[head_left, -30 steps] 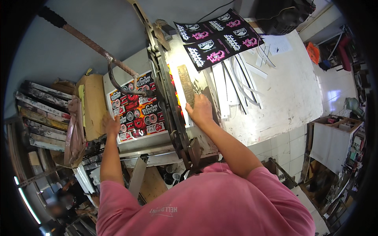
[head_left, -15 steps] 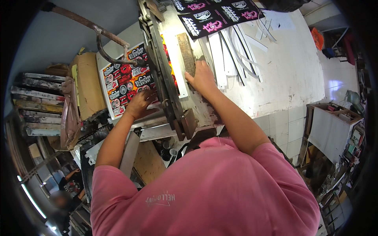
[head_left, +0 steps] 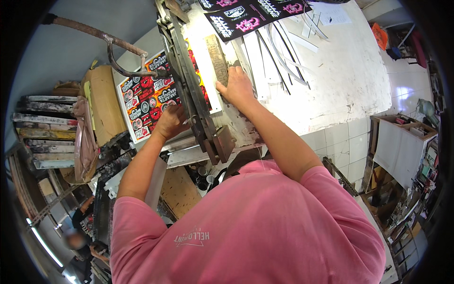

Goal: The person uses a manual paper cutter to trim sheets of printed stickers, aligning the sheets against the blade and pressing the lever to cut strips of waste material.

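A sheet printed with red, orange and black sticker designs [head_left: 146, 97] lies under the long dark metal bars [head_left: 187, 85] of a cutter-like frame. Its far strip shows in bright light on the other side of the bars. My left hand [head_left: 171, 122] rests on the near part of the sheet, fingers reaching toward the bars; their tips are partly in shadow. To the right of the bars, a worn wooden block [head_left: 216, 54] lies lengthwise on the table. My right hand [head_left: 239, 89] lies at its near end, thumb apart from the fingers, touching the block.
Black sheets with pink and white prints [head_left: 250, 19] and loose paper strips [head_left: 283, 61] lie on the white table [head_left: 345, 85]. A rusty metal handle [head_left: 109, 40] juts over the sheet. Stacked frames [head_left: 45, 132] and cardboard [head_left: 106, 102] stand left. Another person [head_left: 82, 232] is at lower left.
The whole view has shifted slightly. My left hand's fingers have drawn in a little beside the bars; my right hand stays at the wooden block.
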`<state>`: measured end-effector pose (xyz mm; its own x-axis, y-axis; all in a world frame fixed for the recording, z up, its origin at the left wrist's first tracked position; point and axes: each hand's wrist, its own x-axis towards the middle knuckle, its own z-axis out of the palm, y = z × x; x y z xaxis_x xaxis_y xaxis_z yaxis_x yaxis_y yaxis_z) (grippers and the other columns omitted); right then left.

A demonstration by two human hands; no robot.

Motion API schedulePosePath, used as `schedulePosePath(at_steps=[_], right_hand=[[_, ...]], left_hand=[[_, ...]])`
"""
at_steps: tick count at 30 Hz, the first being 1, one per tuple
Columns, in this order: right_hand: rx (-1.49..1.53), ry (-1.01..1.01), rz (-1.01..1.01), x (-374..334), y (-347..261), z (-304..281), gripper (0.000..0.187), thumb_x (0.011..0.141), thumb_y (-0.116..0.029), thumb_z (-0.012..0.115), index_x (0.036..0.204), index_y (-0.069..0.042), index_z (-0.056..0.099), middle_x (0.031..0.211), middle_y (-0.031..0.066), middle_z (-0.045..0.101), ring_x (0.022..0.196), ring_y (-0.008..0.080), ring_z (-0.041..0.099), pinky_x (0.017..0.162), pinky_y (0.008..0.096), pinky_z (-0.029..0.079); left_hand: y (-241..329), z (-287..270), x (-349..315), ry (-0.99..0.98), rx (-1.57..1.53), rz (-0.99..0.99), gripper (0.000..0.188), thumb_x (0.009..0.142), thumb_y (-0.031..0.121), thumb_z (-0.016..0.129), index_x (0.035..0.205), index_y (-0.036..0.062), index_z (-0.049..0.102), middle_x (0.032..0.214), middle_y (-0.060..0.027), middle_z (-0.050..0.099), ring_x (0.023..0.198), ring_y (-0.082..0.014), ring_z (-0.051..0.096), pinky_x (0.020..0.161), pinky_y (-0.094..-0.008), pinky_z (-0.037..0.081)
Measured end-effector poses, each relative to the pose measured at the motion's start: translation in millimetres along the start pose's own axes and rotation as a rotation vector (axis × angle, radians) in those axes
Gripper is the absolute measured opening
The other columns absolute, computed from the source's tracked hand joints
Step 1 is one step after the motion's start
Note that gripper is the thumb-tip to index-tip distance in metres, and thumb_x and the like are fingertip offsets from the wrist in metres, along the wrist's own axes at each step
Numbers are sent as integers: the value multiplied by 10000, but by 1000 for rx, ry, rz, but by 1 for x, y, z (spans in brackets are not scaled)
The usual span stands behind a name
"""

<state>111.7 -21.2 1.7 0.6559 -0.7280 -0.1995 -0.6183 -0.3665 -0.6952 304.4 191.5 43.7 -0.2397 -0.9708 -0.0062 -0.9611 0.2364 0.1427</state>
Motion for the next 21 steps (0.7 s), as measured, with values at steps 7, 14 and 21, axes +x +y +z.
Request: schedulePosePath(at_steps=[7, 14, 21], right_hand=[[-27, 11, -10, 1, -1, 2, 573, 859, -416, 733, 1158, 44, 565, 1154, 220, 567, 1108, 378, 598, 965, 465, 498], [-58, 41, -32, -1, 0, 4, 541, 874, -411, 722, 1129, 33, 549, 1156, 213, 566, 1085, 369, 614, 922, 474, 518], [-22, 64, -47, -3, 1, 5, 551, 862, -405, 735, 1134, 38, 551, 1149, 221, 568, 1083, 384, 606, 922, 482, 508]], left_hand=[[-3, 10, -15, -87, 12, -45, 203, 756, 271, 760, 850, 109, 683, 855, -44, 596, 828, -227, 617, 757, -362, 515], [1, 5, -15, -52, 36, -27, 219, 767, 251, 754, 922, 105, 702, 893, -48, 622, 803, -223, 614, 732, -343, 531], [5, 11, -18, -31, -41, -90, 265, 765, 245, 778, 967, 94, 698, 935, -57, 641, 843, -257, 635, 758, -368, 554]])
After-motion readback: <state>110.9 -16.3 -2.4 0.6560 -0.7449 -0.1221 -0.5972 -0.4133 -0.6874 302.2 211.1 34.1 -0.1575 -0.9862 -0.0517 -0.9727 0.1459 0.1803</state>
